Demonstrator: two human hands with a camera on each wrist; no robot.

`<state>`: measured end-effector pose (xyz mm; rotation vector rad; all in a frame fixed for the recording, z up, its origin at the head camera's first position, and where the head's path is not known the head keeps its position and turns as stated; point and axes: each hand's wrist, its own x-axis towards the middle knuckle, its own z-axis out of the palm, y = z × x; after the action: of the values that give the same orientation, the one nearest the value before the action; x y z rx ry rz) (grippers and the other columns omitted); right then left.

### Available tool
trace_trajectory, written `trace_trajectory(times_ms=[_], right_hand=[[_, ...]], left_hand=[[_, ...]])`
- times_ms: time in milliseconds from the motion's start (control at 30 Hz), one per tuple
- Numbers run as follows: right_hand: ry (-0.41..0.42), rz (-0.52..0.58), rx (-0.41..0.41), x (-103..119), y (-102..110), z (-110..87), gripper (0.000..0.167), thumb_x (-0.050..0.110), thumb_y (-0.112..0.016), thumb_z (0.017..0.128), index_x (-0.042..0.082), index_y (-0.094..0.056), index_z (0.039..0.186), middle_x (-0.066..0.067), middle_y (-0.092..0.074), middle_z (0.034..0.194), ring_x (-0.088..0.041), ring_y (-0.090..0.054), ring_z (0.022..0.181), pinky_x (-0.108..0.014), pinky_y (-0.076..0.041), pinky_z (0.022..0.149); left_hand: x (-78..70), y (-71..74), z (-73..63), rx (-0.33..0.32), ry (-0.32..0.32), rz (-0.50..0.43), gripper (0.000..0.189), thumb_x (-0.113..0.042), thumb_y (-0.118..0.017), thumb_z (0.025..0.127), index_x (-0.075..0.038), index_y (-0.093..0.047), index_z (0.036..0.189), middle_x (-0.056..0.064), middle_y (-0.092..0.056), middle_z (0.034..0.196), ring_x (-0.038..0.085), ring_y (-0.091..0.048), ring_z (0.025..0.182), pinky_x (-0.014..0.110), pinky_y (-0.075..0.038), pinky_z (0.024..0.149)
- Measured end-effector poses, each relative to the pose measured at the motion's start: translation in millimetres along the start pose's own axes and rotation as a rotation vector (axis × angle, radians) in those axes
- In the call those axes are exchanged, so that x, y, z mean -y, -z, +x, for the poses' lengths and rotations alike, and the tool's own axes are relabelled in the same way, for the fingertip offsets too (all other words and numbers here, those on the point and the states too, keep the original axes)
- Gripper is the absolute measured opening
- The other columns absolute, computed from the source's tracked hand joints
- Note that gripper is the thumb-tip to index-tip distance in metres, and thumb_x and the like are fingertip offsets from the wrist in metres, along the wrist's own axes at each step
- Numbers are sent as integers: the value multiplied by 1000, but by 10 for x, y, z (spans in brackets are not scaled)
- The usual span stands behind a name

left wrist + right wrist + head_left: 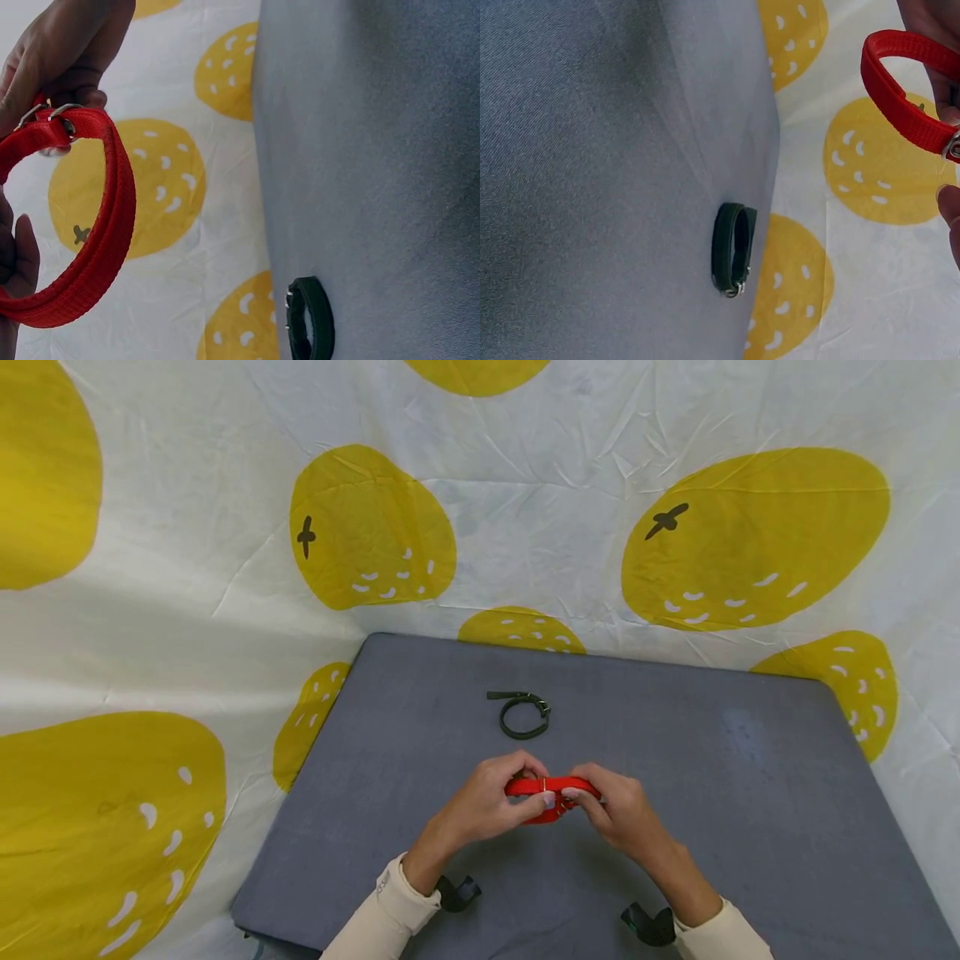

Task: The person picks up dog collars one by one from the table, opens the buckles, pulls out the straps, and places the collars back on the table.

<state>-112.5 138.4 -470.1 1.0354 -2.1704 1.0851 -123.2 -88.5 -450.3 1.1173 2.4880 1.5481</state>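
Note:
A red collar (573,784) with metal buckle hardware is held up in a loop between my two hands. My left hand (491,795) grips the loop's left side, the thumb across its front. On the other side my right hand (618,806) pinches the collar by the buckle (63,112), thumb in front and fingers behind. The left wrist view shows the wide padded band (112,225) of the collar curving round. Beyond the hands a dark green collar (525,737) lies looped on the grey table, its strap end pointing left.
The grey cloth-covered table (675,735) reaches back to a white sheet (525,535) printed with yellow fruit. The sheet also hangs along the left side. Dark wrist-worn devices (648,925) sit below both wrists, beside the cream sleeves (390,910).

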Motion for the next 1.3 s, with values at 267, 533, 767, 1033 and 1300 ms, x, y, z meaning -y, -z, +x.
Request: trace_trajectory(times_ms=[267,533,767,1033,1300], right_hand=[[54,-83,-37,-40,6,-24,37,38,-49,104,5,-62,92,3,-53,67,0,-39,50,-11,-36,48],[37,-125,-43,-55,3,-33,40,40,-47,104,4,-60,93,4,-50,63,1,-34,48,-10,-32,45],[-103,9,-34,-48,-14,-59,23,24,-70,95,4,-59,96,5,-50,65,0,-39,51,-10,-36,47],[-508,316,85,96,42,13,13,-6,-67,91,5,-67,83,0,-61,62,-12,-53,45,-25,-45,44],[-753,496,222,1,59,-29,36,17,-54,105,4,-65,73,0,-62,59,-18,-55,45,-32,-47,45]], left_hand=[[-17,14,0,11,14,-22,17,-19,-70,95,-11,-64,107,1,-68,96,3,-59,76,18,-53,66],[2,9,-19,-4,8,2,17,-16,-73,92,-11,-63,105,0,-67,93,1,-56,71,17,-51,61],[16,4,-29,-22,-10,58,14,-16,-72,91,-11,-65,103,-1,-66,91,2,-54,69,14,-48,60],[21,-3,-50,-70,-5,79,17,-11,-73,90,-10,-66,106,0,-67,98,6,-58,79,16,-51,66],[75,-11,-65,-98,-32,71,20,-12,-73,91,-10,-66,110,2,-68,104,9,-61,85,19,-55,71]])
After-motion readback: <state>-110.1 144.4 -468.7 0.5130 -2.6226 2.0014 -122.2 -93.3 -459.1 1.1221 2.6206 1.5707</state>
